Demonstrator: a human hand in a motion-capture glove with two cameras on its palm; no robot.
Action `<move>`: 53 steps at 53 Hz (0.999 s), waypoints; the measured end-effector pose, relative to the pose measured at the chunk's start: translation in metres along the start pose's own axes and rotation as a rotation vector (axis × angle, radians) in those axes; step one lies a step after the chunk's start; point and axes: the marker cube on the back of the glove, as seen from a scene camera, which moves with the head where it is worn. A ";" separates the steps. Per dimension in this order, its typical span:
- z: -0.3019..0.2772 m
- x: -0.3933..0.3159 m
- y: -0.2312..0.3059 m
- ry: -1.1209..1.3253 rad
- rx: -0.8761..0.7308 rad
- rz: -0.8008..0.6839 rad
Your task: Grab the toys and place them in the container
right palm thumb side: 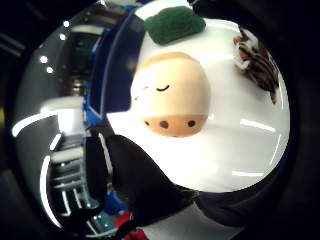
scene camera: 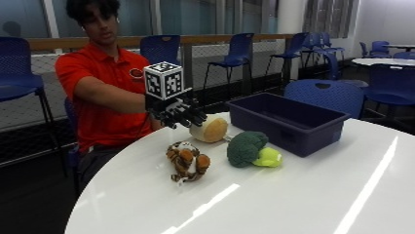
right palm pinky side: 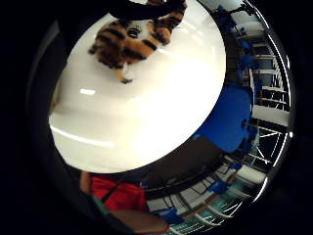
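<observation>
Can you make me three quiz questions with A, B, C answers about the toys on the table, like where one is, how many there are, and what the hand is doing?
1. Where is the broccoli?
A. In the bin
B. On the table, beside the bin
C. In the hand

2. How many toys lie on the table?
A. Three
B. One
C. Five

3. What is the gloved hand doing?
A. Holding the tiger
B. Pressing on the bin
C. Hovering over the tan toy, holding nothing

Answers:
1. B, the broccoli sits on the white tabletop just in front of the blue bin.
2. A, the tiger, the broccoli and the tan toy are there.
3. C, the fingers hang loosely curled above the tan toy, and nothing is in them.
</observation>
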 end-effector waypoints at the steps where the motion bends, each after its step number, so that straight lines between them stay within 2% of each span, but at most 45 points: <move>1: 0.000 0.001 -0.001 0.006 -0.003 0.007; 24: 0.000 0.047 -0.067 0.130 0.075 0.127; 42: 0.023 0.078 -0.109 0.133 -0.022 0.209; 53: 0.034 0.098 -0.123 0.121 -0.186 0.269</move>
